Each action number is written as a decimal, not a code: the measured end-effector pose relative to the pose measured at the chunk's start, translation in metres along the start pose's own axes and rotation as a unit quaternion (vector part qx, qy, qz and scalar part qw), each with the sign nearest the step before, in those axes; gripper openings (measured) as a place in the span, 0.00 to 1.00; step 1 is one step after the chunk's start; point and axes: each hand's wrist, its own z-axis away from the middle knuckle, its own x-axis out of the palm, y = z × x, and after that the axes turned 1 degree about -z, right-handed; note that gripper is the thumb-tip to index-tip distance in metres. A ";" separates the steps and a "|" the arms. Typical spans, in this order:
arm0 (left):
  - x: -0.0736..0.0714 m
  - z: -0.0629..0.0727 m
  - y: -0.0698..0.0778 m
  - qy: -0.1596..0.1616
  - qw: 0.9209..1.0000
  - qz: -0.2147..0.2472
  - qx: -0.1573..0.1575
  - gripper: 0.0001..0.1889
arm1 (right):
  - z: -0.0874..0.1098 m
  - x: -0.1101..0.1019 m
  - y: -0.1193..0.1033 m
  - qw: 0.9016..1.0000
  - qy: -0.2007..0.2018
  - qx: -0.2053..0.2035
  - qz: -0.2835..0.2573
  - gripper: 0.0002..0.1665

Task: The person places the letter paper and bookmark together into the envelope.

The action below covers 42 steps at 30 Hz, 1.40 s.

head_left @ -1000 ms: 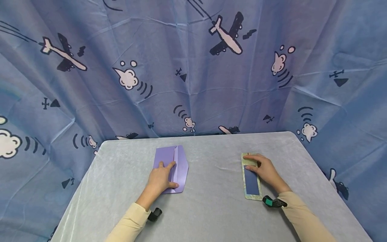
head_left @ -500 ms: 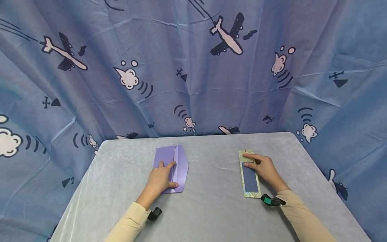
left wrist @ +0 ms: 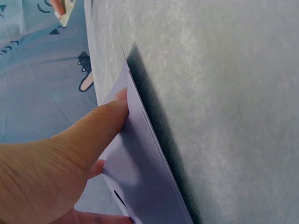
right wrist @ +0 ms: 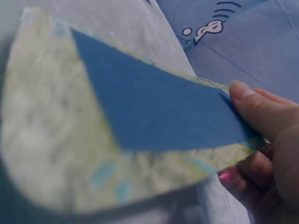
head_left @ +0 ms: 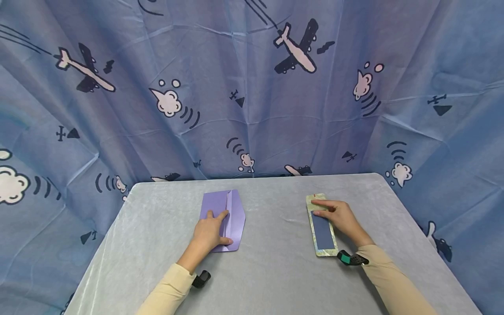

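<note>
On the left half of the table lies a purple paper envelope (head_left: 236, 218) with its pointed flap to the right. My left hand (head_left: 208, 232) rests on it, fingers spread; in the left wrist view the thumb (left wrist: 100, 126) lies at the envelope's edge (left wrist: 145, 144), its tip partly hidden by the paper. My right hand (head_left: 342, 216) pinches the upper part of a long narrow card (head_left: 323, 232), yellow-green patterned with a dark blue rectangle. In the right wrist view the card (right wrist: 159, 107) bends up from the table, thumb on its face and the other fingers behind it.
A pale grey cloth covers the table (head_left: 271, 271). Behind it hangs a blue curtain (head_left: 252, 87) with printed planes and clouds. A dark band (head_left: 351, 258) is on the right wrist, and another dark band (head_left: 201, 279) on the left.
My right hand has moved a little to the left with the card, which now sits slightly farther left and up. The left hand and the envelope have stayed put.
</note>
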 end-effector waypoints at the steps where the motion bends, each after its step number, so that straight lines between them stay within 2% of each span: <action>1: 0.000 0.000 0.000 0.001 1.000 0.000 0.000 0.51 | -0.001 0.000 -0.001 1.000 -0.003 0.002 -0.001 0.24; 9: 0.002 0.000 -0.001 0.001 1.000 0.001 -0.002 0.50 | -0.008 0.004 -0.009 0.999 -0.024 -0.008 -0.044 0.24; 16: 0.002 -0.001 -0.001 -0.001 1.000 0.002 -0.003 0.51 | -0.017 0.007 -0.016 0.994 -0.070 -0.012 -0.086 0.32; 18: 0.002 -0.001 -0.001 0.000 1.000 0.002 -0.003 0.50 | -0.020 0.009 -0.019 0.990 -0.093 -0.013 -0.103 0.35; 22: 0.002 -0.001 -0.001 0.000 1.000 0.002 -0.001 0.50 | -0.024 0.012 -0.026 0.975 -0.146 -0.024 -0.164 0.40; 24: 0.002 -0.001 -0.002 0.000 1.000 0.003 -0.001 0.50 | -0.027 0.013 -0.030 0.969 -0.166 -0.034 -0.177 0.41; 30: 0.002 0.000 -0.002 -0.001 1.000 0.005 -0.003 0.51 | -0.035 0.019 -0.040 0.974 -0.170 -0.048 -0.145 0.39; 42: 0.001 0.001 -0.001 0.003 1.000 0.007 -0.001 0.50 | -0.048 0.032 -0.051 0.977 -0.160 -0.047 -0.132 0.36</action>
